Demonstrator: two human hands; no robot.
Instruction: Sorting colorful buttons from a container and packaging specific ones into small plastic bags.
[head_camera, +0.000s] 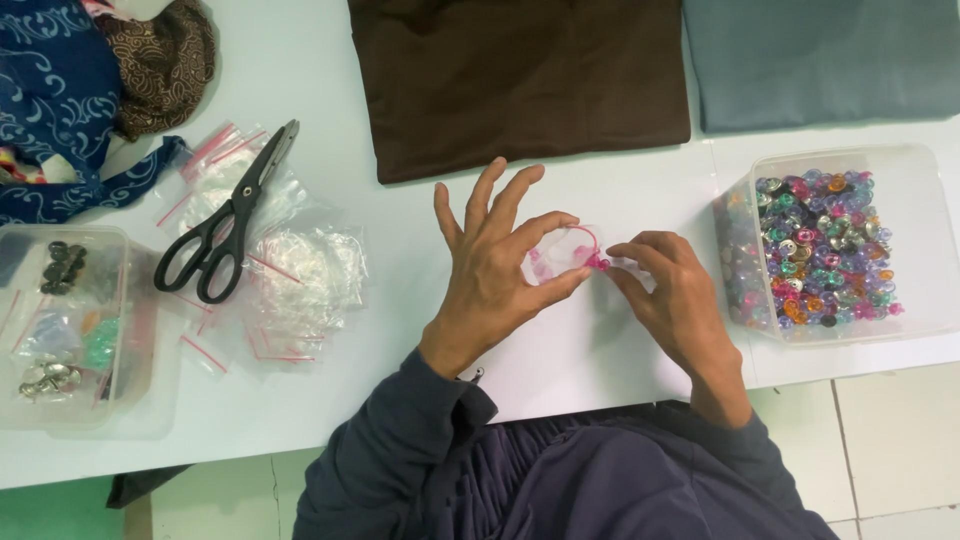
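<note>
Fingers of the left hand (490, 275) and right hand (665, 290) pinch a small clear zip bag (560, 262) with pink beads (597, 262) between them at frame centre, left nearer, its pink seal running left to right.
</note>
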